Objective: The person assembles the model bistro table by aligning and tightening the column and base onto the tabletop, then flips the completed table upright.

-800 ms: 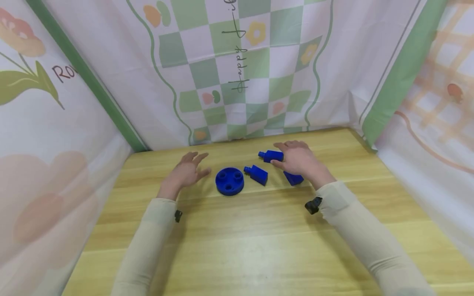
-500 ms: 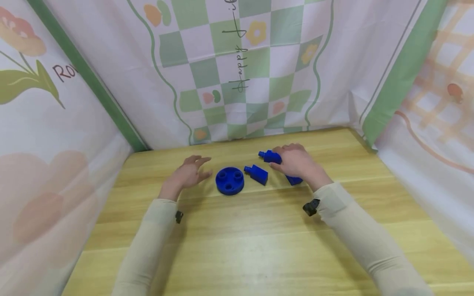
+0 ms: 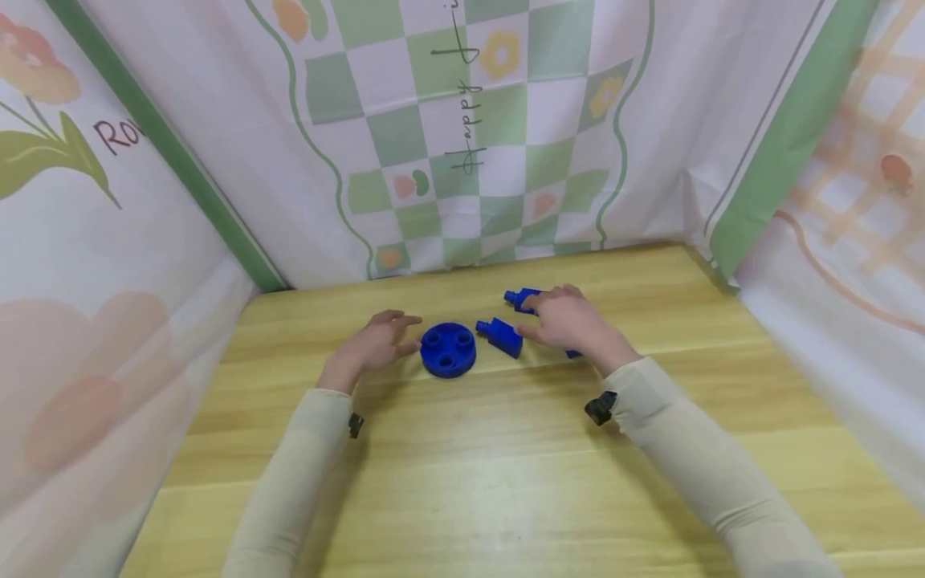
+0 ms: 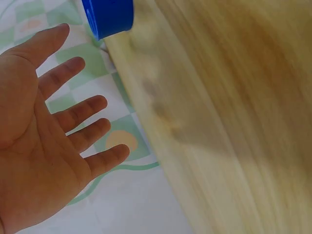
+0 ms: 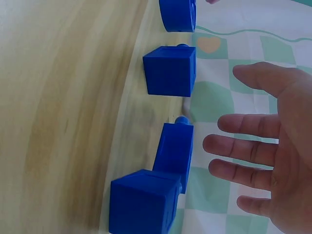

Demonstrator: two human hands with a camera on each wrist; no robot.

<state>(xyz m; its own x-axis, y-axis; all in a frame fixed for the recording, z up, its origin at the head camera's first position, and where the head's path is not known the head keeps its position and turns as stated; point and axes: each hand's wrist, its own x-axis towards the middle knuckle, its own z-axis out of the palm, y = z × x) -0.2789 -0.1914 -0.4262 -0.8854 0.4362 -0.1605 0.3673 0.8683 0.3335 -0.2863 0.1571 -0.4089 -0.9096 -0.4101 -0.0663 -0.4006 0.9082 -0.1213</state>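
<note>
A round blue base [image 3: 448,351] with three sockets lies flat on the table. My left hand [image 3: 372,345] hovers at its left side, fingers spread, fingertips near the rim; the left wrist view shows its palm with nothing in it. Three blue bottle-shaped blocks with knobbed necks lie to the right of the base. My right hand [image 3: 571,323] is over them, its thumb beside the middle block [image 3: 501,337]. Its fingers overlap the far block [image 3: 520,299] in the head view. Mostly hidden under that hand is the third block [image 5: 141,202]. In the right wrist view the fingers are straight and apart from the blocks.
The wooden table [image 3: 470,482] ends at a hanging cloth [image 3: 405,144] with green checks at the back. Printed cloth walls stand at left and right. Each wrist carries a small black camera [image 3: 600,408].
My right hand has shifted left, from the far block toward the middle one. My left hand has moved right, closer to the round base. The blocks and base stay in place.
</note>
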